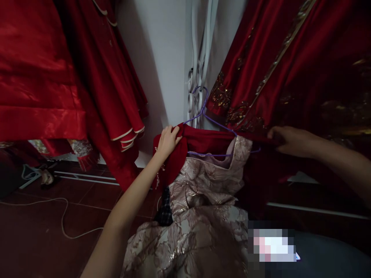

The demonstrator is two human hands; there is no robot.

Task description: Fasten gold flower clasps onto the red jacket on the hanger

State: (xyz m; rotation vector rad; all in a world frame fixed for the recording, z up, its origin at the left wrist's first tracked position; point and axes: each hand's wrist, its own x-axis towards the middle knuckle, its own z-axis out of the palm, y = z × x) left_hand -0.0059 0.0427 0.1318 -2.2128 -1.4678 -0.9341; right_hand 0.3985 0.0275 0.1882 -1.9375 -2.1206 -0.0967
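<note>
Spreading red cloth: left hand closed on one shoulder, right hand pinching the opposite end, well apart; seemingly this draws it taut.
Purple hanger: thin, smooth; red cloth covers one end.
Pale brocade dress: below the hands, one strap over the hanger; crinkled floral relief, metallic glints.

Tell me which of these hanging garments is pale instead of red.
The dress on the purple hanger: its patterned fabric is pale and shiny, while the garments hanging at picture left and picture right are mainly red.
</note>
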